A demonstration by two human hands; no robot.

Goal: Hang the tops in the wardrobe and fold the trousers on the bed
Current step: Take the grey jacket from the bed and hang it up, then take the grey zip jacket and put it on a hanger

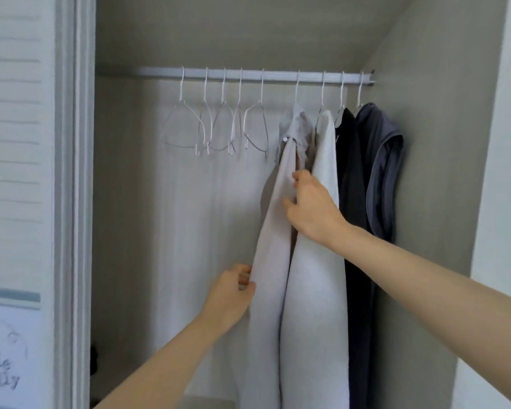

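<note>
Both hands pinch the pale grey collared shirt (273, 231) hanging on the wardrobe rail (248, 75) — left hand (230, 293) at its lower edge, right hand (313, 206) mid-front

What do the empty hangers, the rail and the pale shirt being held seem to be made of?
Thin white empty hangers: probably coated wire, slim and bent. Pale round rail: likely painted metal, smooth and matte. Pale grey collared shirt: soft woven fabric, draping in folds.
</note>
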